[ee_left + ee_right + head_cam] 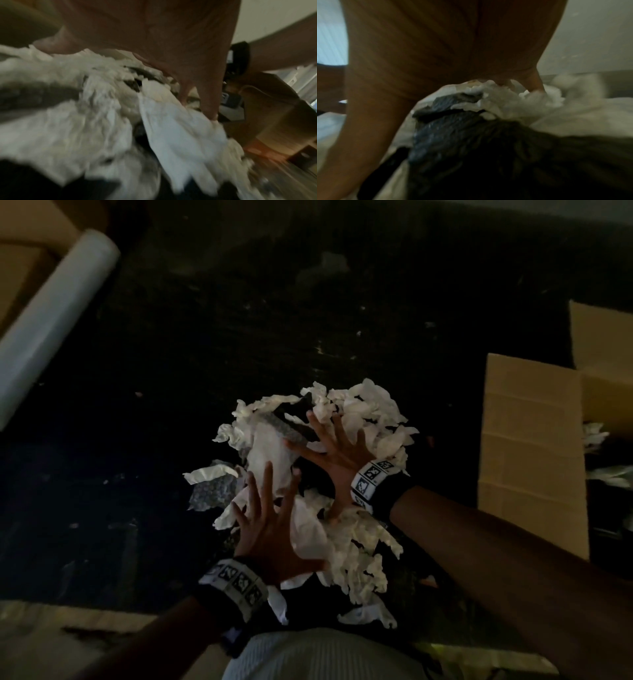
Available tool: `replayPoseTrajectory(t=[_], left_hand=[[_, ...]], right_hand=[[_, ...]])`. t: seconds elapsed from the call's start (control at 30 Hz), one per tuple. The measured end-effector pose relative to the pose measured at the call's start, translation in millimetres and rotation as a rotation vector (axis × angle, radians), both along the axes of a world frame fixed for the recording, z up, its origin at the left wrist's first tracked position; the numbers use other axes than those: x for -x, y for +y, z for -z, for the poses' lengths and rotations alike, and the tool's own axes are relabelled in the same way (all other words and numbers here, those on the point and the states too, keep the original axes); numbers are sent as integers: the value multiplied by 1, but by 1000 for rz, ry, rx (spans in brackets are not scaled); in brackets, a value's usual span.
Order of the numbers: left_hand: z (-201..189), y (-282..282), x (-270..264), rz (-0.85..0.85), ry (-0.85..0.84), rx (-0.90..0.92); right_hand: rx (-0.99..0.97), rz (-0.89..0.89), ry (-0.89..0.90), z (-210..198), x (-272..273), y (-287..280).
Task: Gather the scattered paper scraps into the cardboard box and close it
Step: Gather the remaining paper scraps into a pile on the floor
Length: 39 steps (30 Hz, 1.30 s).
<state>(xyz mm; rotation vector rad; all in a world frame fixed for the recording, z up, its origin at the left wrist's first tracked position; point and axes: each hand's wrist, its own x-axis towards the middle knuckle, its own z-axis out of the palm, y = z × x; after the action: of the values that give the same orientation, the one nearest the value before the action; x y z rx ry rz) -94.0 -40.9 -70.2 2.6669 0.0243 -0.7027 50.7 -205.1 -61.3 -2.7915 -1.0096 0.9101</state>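
Head view: one heap of crumpled white paper scraps (346, 419) on the dark floor (239, 302), left hand (270, 529) and right hand (334, 446) both flat on it, fingers splayed, grasping nothing; one open cardboard box (532, 440) right, one white roll (58, 313) far left. Left wrist view: straight fingers (208, 102) press the scraps. Right wrist view: palm over white scraps and one dark scrap (453, 102).

So there's a heap of crumpled white paper scraps (356, 529), torn and wrinkled, bunched together on the dark floor, with a few grey patterned bits (214, 491) and dark pieces (291, 419) mixed in. A few tiny flecks lie scattered further out. The brown cardboard box (531, 453) sits off to the right, well apart from the heap, flaps open, one flap (599, 333) standing up, and some white scraps (594, 434) already inside it.
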Motion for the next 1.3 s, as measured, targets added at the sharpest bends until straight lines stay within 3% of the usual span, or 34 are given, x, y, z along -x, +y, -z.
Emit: replayPoseTrajectory(t=[0.13, 0.3, 0.5, 0.73, 0.97, 1.3], left_hand=[[23, -4, 0, 3, 98, -69], [41, 9, -26, -29, 140, -134], [46, 12, -30, -4, 32, -112], [53, 14, -36, -56, -109, 25], [62, 15, -45, -133, -115, 71], [56, 21, -48, -177, -302, 193]], right_hand=[[63, -71, 26, 27, -7, 8], [144, -3, 75, 34, -11, 12], [91, 1, 102, 40, -21, 3], [-2, -21, -27, 43, -22, -4], [-120, 142, -112, 48, -3, 10], [-164, 169, -128, 47, 3, 17]])
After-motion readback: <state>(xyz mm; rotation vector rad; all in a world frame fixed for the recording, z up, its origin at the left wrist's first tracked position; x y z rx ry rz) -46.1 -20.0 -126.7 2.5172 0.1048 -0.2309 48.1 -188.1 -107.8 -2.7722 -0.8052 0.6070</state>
